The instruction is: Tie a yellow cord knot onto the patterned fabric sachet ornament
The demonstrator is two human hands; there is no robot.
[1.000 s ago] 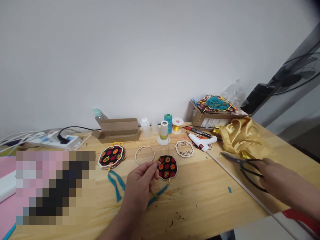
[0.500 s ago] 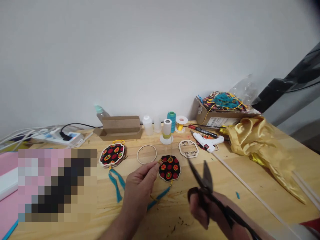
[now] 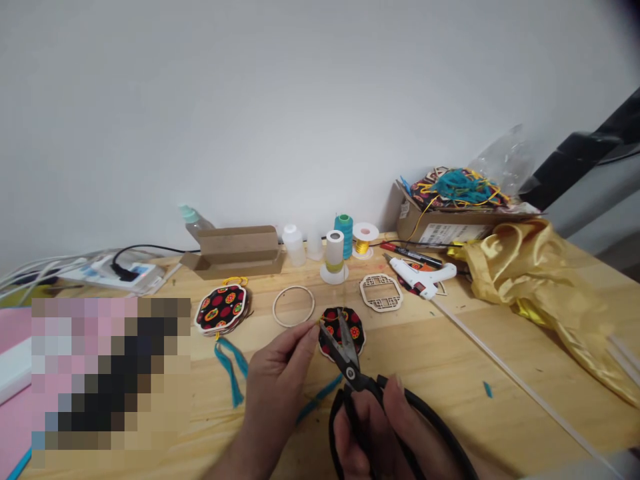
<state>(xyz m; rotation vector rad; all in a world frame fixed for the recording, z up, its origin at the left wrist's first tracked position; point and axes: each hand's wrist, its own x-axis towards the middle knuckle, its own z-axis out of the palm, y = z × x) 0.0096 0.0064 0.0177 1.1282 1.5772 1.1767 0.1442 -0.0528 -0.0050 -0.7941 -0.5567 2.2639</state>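
Between thumb and forefinger, my left hand (image 3: 283, 373) pinches a yellow cord at the edge of a black floral ornament (image 3: 356, 327) with a scalloped pale rim. My right hand (image 3: 375, 427) grips black-handled scissors (image 3: 351, 375). Their blades are parted and lie over the ornament, with the tips near the pinched cord. From under the ornament a teal tassel (image 3: 320, 400) runs down beside my left hand. To the left lies a stack of similar floral ornaments (image 3: 223, 308), with another teal tassel (image 3: 230, 377) hanging from it.
A wooden ring (image 3: 293, 288) and a lattice frame (image 3: 381, 277) lie beyond my hands. Spools of teal thread (image 3: 343, 233) and yellow cord (image 3: 363, 247) stand behind. At right are a white glue gun (image 3: 423, 277), gold cloth (image 3: 520, 267) and a full cardboard box (image 3: 450, 230).
The scissors have moved left from beside the ornament to over it, blades still parted. My left hand keeps its pinch in nearly the same place. The view has shifted slightly.
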